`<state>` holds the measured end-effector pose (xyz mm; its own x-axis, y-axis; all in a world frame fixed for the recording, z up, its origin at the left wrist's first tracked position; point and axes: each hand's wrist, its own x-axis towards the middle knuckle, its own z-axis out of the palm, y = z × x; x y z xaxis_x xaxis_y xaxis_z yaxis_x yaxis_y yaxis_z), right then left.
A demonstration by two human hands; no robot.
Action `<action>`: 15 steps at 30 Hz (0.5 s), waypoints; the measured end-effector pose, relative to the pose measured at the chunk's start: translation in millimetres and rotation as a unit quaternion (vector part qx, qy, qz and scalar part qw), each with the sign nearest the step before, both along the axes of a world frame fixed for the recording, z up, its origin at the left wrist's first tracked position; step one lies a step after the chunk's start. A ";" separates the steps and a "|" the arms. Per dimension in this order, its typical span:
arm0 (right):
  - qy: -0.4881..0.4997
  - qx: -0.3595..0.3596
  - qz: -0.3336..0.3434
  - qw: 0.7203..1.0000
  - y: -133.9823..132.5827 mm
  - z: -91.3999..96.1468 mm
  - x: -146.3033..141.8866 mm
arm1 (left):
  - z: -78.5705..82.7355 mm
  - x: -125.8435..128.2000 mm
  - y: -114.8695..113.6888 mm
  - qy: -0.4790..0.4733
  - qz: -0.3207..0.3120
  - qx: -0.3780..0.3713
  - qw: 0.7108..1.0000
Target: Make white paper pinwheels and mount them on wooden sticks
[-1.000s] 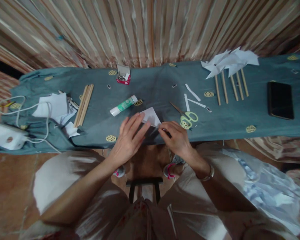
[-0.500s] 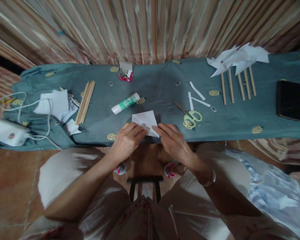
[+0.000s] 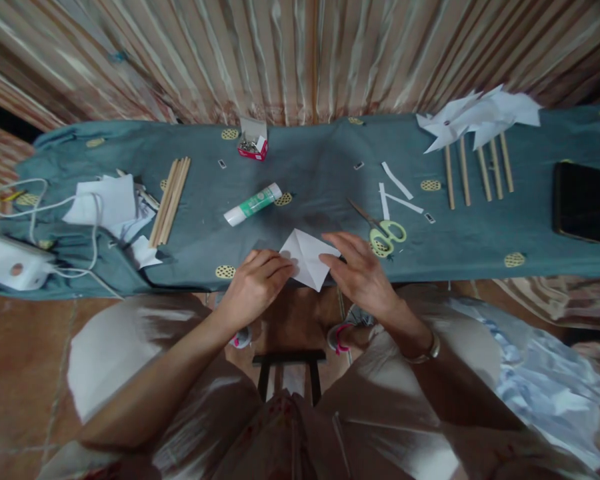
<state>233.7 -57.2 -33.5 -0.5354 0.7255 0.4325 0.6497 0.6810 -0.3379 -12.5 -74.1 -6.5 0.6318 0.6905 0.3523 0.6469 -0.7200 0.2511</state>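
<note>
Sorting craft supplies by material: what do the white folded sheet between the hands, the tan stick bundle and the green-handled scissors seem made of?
White folded sheet: thin matte paper, holding sharp creases. Tan stick bundle: probably wood or bamboo, matte, straight, uniform. Green-handled scissors: likely plastic handles, smooth pale green; blades look metal, dull grey.

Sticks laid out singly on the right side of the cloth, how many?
5 sticks, side by side, tops under the white paper shapes, left of the phone. The bundle at far left is not counted; its sticks overlap.
</note>
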 end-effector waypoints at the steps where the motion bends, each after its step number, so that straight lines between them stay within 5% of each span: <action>1: 0.003 -0.015 0.000 1.000 -0.5 0.6 0.5 | -1.6 -1.6 -0.6 -0.004 0.002 -0.014 1.000; 9: 0.075 -0.147 0.038 0.986 4.0 3.9 3.3 | -5.7 -4.5 -0.1 -0.071 0.028 -0.106 0.991; 15: 0.176 -0.255 -0.010 0.951 12.4 3.0 2.3 | -7.9 -2.8 1.2 -0.118 0.052 -0.128 0.983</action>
